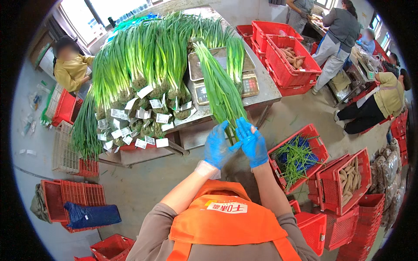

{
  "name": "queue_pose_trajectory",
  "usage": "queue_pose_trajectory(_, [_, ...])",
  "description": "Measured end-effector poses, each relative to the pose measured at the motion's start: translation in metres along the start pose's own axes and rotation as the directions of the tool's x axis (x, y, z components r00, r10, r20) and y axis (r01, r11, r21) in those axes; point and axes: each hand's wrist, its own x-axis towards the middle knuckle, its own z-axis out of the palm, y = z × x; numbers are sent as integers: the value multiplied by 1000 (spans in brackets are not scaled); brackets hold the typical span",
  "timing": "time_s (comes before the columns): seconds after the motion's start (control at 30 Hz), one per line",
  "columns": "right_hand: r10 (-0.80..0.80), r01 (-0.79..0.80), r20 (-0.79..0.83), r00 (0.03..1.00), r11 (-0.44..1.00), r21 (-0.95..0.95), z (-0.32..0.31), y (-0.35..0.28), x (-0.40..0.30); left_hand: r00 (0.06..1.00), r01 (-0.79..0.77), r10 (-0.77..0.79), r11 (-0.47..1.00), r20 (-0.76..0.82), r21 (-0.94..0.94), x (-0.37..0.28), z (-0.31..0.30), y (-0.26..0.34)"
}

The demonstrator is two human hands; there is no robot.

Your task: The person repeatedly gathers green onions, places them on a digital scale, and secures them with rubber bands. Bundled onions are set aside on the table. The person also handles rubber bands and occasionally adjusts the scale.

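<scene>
A bundle of long green onions lies across the scale on the metal table. Its root end points away from me and its leaf tips hang over the near edge. Both my hands wear blue gloves. My left hand is beside the tips on the left, fingers bent and thumb stretched towards the other hand. On the right, the palm of my right hand shows, its fingers extended against the leaves. The tips pass between the two hands, and neither is closed around them.
Tagged onion bundles are piled on the table's left, roots towards me. A red crate of green trimmings stands at my right, near a crate of pale roots. A person in yellow is across at left; others work at upper right.
</scene>
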Motion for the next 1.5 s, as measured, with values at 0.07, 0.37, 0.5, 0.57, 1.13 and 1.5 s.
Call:
queue_pose_trajectory(0.07, [6,-5,13,1000,998,-65,3,1,2,999,-20,18,998,29,60,18,2,-1])
queue_pose_trajectory(0.37, [-127,127,-8,992,988,84,-6,9,3,984,-4,51,964,170,-267,62,-19,-33])
queue_pose_trajectory(0.5, [-163,172,-74,984,977,128,9,15,9,950,-45,141,945,279,-324,79,-37,-37])
queue_pose_trajectory(0.57, [-199,183,-141,970,976,-119,32,15,15,942,-128,204,952,266,-277,82,-37,-46])
queue_pose_trajectory(1.13, [-254,254,7,967,966,40,78,0,43,925,-53,207,900,319,-432,97,-20,-81])
queue_pose_trajectory(1.5, [-55,179,171,984,374,-910,71,-19,36,908,-165,291,910,300,-381,123,-40,-33])
